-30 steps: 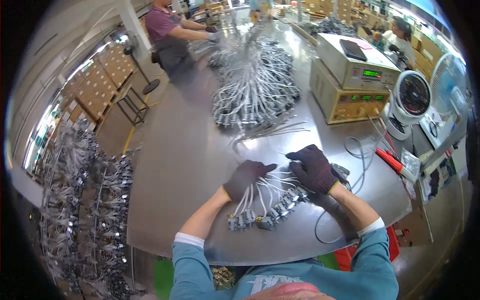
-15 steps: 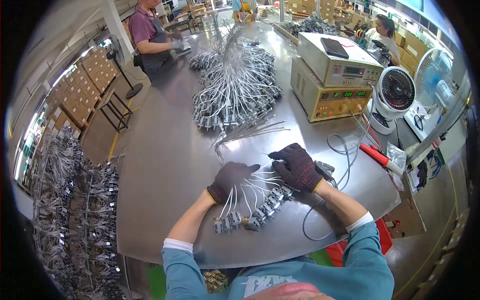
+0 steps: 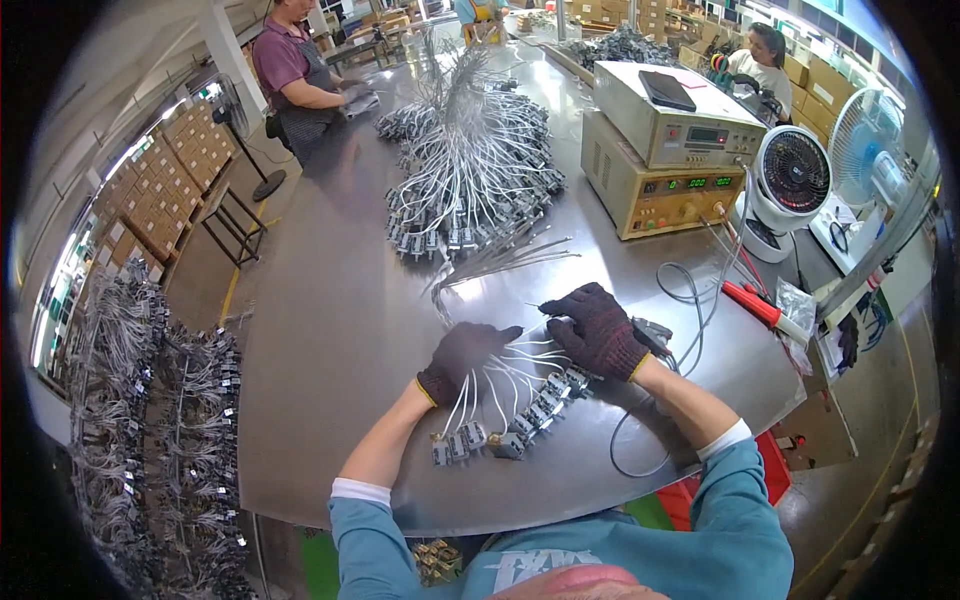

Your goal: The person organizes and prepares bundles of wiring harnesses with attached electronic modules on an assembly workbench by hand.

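Note:
My left hand [image 3: 464, 360], in a dark knitted glove, is closed around a bunch of white wires [image 3: 496, 381], its thumb pointing right. The wires fan down to a row of small grey metal connector parts [image 3: 541, 411] and a smaller group of the same parts [image 3: 458, 442] on the metal table. To its right, my gloved right hand [image 3: 600, 332] pinches with thumb and forefinger at the wire ends; exactly what lies between the fingertips is hard to make out. A dark clip-like piece [image 3: 653, 335] on a grey cable sits beside that hand.
A big pile of wired connectors [image 3: 465, 190] covers the far table [image 3: 330, 400], with loose grey wires [image 3: 510, 262] before it. Stacked instruments [image 3: 665, 165], a small fan [image 3: 790, 180] and a red-handled probe [image 3: 755, 303] stand or lie right. One co-worker [image 3: 300, 85] works far left, another [image 3: 760, 70] far right.
My hands keep nearly the same pose on the wires, and the view has shifted slightly. At far left the co-worker's hands have moved a little.

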Demonstrator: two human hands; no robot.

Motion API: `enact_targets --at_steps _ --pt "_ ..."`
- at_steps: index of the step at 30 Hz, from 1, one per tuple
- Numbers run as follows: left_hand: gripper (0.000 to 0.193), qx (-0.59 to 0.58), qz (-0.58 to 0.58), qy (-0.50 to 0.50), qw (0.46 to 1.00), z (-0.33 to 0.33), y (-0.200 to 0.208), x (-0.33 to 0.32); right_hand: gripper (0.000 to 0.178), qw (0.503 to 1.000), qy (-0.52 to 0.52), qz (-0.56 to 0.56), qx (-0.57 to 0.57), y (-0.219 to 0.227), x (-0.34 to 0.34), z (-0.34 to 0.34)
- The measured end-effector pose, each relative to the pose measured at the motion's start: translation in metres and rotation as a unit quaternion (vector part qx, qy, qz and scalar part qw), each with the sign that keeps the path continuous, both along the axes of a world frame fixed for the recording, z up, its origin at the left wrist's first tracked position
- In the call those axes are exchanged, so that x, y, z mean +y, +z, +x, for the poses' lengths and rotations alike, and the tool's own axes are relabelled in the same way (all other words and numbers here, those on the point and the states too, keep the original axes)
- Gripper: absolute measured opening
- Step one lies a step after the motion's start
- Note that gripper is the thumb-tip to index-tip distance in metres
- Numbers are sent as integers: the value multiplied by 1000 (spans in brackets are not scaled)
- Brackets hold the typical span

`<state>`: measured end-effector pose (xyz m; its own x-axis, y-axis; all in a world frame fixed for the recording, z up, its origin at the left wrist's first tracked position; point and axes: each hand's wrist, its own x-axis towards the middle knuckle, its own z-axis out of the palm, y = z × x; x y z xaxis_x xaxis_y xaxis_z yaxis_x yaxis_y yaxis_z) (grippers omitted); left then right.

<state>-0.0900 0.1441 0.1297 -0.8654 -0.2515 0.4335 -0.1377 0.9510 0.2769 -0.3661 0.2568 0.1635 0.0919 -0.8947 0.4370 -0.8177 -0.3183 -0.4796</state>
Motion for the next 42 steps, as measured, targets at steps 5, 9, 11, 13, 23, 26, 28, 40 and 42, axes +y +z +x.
enact_targets --at_steps 5,9,11,13,23,26,28,40,42 --pt "71 -24 4 7 1000 1 -6 -3 32 1000 -9 -18 5 0 0 2" --pt "69 -5 6 9 1000 0 -3 1 32 1000 -6 -16 4 -1 0 0" --pt "69 2 -6 16 1000 1 -2 3 33 1000 -7 -12 9 1 0 1" --pt "69 -5 3 18 1000 2 -3 2 33 1000 -1 3 -2 1 1 1" --pt "73 -32 7 27 999 4 -4 1 33 1000 -4 -14 12 -1 0 2" --pt "73 -45 32 20 998 3 -3 0 32 1000 -6 -29 8 -5 -1 1" --pt "69 -7 -8 17 1000 0 -3 2 31 1000 -8 -8 21 -4 0 -1" --pt "84 -43 43 9 998 4 -3 -1 31 1000 11 -9 -4 0 4 1" --pt "85 -55 41 15 998 5 -3 -1 32 1000 14 -6 -5 1 4 1"
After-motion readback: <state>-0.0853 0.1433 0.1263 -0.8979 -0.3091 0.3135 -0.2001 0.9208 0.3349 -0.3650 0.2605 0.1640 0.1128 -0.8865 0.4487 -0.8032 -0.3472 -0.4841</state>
